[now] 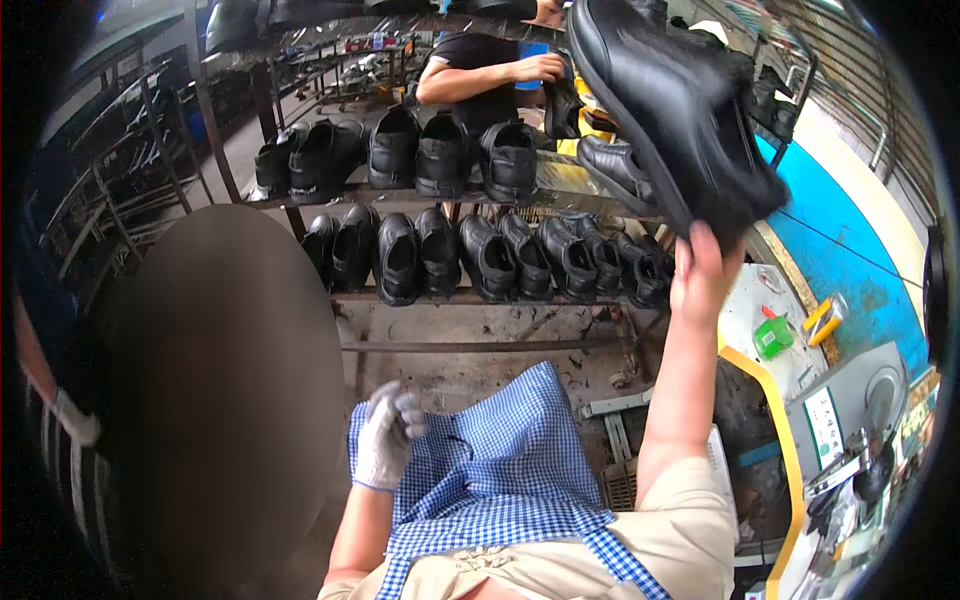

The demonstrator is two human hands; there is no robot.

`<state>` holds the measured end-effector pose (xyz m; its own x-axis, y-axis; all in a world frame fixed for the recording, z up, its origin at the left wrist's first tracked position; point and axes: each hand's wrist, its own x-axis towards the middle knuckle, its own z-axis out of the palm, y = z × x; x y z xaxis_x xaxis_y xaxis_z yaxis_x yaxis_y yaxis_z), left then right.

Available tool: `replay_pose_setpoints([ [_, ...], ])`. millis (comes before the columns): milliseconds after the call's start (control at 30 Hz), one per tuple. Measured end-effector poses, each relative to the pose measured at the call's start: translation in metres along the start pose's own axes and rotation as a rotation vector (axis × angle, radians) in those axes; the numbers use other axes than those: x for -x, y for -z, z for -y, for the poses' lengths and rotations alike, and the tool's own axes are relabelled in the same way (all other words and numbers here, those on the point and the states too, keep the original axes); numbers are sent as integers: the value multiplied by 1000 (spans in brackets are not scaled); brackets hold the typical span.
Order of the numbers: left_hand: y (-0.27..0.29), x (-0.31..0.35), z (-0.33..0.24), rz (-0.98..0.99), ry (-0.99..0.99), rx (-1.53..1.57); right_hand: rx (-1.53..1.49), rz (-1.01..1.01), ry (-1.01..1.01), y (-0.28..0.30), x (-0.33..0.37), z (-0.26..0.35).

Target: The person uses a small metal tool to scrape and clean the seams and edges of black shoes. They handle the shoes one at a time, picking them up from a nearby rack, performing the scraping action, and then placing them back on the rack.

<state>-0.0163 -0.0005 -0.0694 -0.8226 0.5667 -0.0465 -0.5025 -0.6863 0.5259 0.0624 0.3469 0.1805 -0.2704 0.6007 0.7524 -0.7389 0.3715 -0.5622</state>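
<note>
My right hand (706, 268), bare, is raised at the upper right and closed on one end of a black shoe (670, 95). The shoe is tilted, in front of the upper shelf, and slightly blurred by motion. My left hand (384, 440) wears a pale glove and hangs before my blue checked apron (510, 435). Its fingers are curled in, with nothing visible in them. Ahead stands a metal rack with black shoes (440, 155) on the upper shelf and more black shoes (490, 255) in a row below.
Behind the rack, another person's hand (540, 68) holds a black shoe (562, 100). A gloved hand (76, 420) of someone else is at far left, beside a blurred-out area. On the right are a yellow-edged machine (785, 440), a green container (772, 337) and a blue surface (835, 265).
</note>
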Motion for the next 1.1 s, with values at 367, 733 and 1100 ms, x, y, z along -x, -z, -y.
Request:
replay_pose_setpoints([
  [367,0,28,20,-121,69,12,347,160,-127,-128,-203,-85],
  [733,7,14,21,-170,98,-128,983,-296,286,-66,-235,-109],
  [1100,-13,23,31,-163,167,-198,788,-384,294,-59,-245,-113],
])
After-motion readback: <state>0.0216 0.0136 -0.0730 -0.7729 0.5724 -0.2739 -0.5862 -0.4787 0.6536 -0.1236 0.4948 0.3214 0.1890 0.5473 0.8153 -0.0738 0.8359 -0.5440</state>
